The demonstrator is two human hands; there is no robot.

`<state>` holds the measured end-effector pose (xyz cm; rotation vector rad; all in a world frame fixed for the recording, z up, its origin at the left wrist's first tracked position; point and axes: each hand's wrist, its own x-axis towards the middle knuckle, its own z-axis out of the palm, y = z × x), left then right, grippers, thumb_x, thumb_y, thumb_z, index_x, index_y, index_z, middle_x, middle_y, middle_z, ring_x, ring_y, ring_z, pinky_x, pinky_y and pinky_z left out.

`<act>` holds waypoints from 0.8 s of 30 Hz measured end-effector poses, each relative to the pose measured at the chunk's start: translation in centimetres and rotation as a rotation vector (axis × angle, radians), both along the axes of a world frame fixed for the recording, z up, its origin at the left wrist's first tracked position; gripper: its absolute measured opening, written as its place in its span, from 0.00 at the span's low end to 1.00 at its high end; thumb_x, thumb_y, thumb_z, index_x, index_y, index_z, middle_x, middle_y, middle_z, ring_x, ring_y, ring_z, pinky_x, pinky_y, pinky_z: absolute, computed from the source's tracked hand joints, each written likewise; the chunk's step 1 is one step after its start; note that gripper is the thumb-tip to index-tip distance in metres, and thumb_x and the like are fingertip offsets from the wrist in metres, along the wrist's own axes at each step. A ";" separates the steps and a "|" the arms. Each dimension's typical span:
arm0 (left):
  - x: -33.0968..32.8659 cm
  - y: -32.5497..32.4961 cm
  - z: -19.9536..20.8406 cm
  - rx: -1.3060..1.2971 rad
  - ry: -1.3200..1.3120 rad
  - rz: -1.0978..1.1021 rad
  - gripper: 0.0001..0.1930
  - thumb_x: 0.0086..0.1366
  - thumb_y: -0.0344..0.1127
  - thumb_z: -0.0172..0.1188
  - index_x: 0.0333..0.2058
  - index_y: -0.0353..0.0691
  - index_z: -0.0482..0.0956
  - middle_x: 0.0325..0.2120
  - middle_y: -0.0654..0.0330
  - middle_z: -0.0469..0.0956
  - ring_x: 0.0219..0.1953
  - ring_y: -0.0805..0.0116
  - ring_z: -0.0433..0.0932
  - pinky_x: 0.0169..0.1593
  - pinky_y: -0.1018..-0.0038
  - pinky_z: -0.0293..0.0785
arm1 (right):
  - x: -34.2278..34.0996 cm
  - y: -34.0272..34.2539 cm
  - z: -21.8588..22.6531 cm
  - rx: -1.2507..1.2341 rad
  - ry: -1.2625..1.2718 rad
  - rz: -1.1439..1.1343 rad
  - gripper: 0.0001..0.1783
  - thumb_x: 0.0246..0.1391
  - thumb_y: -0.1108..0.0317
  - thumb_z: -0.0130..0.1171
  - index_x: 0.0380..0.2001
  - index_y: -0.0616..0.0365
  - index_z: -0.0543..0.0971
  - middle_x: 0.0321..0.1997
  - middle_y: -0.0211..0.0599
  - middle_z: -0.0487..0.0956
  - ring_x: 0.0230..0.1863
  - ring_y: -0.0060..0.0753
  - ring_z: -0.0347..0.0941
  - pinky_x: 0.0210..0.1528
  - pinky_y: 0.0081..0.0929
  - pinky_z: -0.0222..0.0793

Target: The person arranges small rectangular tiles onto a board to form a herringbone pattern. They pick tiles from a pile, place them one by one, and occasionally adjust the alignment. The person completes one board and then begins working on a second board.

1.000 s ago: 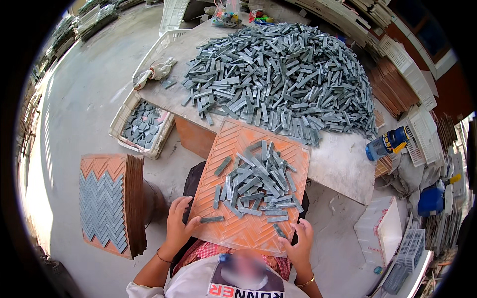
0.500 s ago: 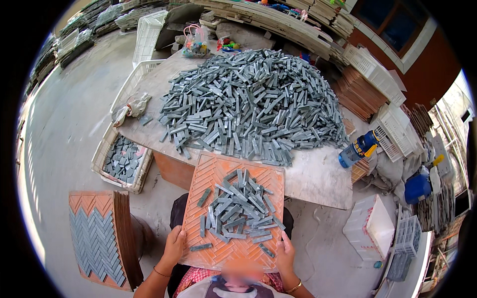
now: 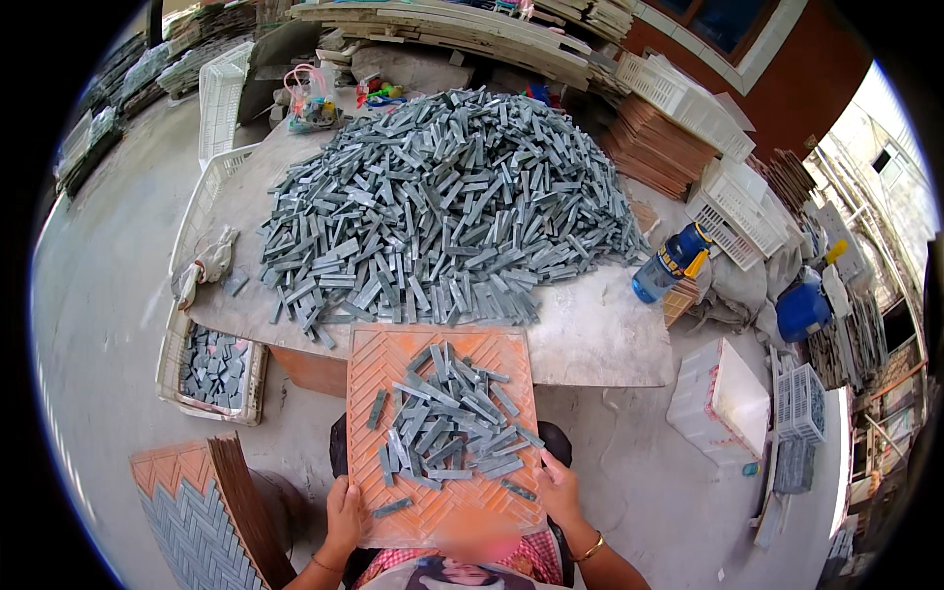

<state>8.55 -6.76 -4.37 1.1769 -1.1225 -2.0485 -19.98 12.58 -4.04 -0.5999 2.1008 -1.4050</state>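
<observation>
An orange board with herringbone grooves rests across my lap, its far edge at the table's near edge. Its left edge is in the grip of my left hand, near the lower corner. On the opposite edge my right hand is closed, thumb on top. A loose heap of grey stone strips lies in the middle of the board, pointing every which way. Several strips lie apart from the heap, such as one strip near my left hand and another strip by my right.
A large pile of grey strips covers much of the table. A blue bottle stands at its right. Left are a crate of stone chips and stacked boards, the top one herringbone-filled. A white box sits right.
The view has swung, so the table and pile appear farther left and the stacked boards lower. Both hands keep hold of the board, and the strips on it lie much the same.
</observation>
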 end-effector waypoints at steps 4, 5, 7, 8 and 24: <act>0.0 0.1 0.1 0.007 -0.041 0.042 0.09 0.71 0.38 0.45 0.32 0.42 0.66 0.18 0.73 0.59 0.17 0.85 0.55 0.18 0.85 0.54 | -5.0 -1.4 6.3 0.579 0.542 0.477 0.14 0.54 0.62 0.55 0.37 0.58 0.82 0.29 0.48 0.81 0.32 0.45 0.79 0.36 0.35 0.73; 0.5 0.1 -0.4 0.000 -0.037 0.042 0.09 0.71 0.38 0.45 0.33 0.42 0.67 0.18 0.73 0.59 0.17 0.84 0.55 0.18 0.85 0.54 | -5.8 -3.9 8.6 0.702 0.504 0.441 0.13 0.54 0.59 0.55 0.32 0.57 0.83 0.29 0.47 0.80 0.33 0.54 0.76 0.36 0.40 0.71; 0.9 0.1 -0.3 0.014 -0.075 0.055 0.09 0.71 0.38 0.45 0.33 0.42 0.68 0.18 0.73 0.59 0.17 0.84 0.55 0.18 0.85 0.55 | -8.3 -8.5 8.9 0.344 0.669 0.276 0.15 0.52 0.60 0.60 0.34 0.63 0.81 0.30 0.51 0.80 0.36 0.52 0.77 0.39 0.41 0.71; 0.7 0.2 -0.2 0.017 -0.080 0.077 0.09 0.71 0.38 0.46 0.33 0.42 0.68 0.19 0.73 0.59 0.17 0.84 0.55 0.18 0.85 0.55 | -9.5 -11.1 9.5 0.265 0.757 0.259 0.20 0.50 0.61 0.62 0.41 0.66 0.78 0.40 0.54 0.79 0.43 0.52 0.75 0.46 0.40 0.70; 0.1 0.2 -0.2 -0.286 -0.390 0.122 0.11 0.66 0.32 0.50 0.23 0.39 0.69 0.20 0.71 0.63 0.24 0.81 0.61 0.27 0.80 0.60 | -16.2 -24.5 -0.2 0.043 1.003 0.105 0.42 0.37 0.48 0.71 0.57 0.48 0.68 0.50 0.52 0.68 0.48 0.57 0.65 0.50 0.47 0.64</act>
